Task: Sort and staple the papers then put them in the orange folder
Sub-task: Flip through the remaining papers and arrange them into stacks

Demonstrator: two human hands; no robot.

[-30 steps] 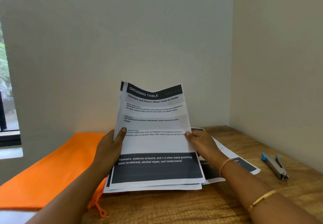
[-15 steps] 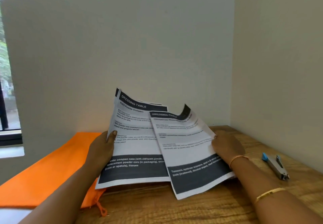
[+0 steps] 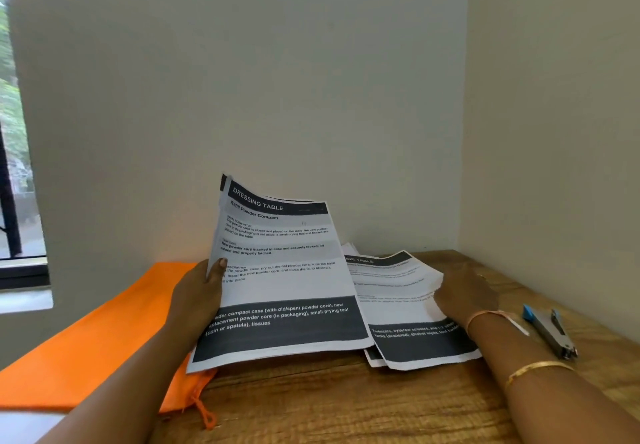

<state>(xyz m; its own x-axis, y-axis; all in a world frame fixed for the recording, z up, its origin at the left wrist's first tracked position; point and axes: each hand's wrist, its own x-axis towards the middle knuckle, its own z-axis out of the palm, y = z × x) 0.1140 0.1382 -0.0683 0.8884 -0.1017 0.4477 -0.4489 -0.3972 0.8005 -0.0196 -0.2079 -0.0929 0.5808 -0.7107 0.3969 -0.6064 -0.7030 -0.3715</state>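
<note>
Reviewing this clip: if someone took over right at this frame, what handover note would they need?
Left hand grips the held stack, tilted up, "Refill Powder Compact" sheet on top.
Right hand rests on the side pile lying on the table; whether it pinches the top sheet cannot be told.
Stapler lies on the table right of that pile, no hand on it. Orange folder lies flat at left.
Done: sorting begun, two groups.
Left: finish sorting, staple, put papers in the folder.
</note>
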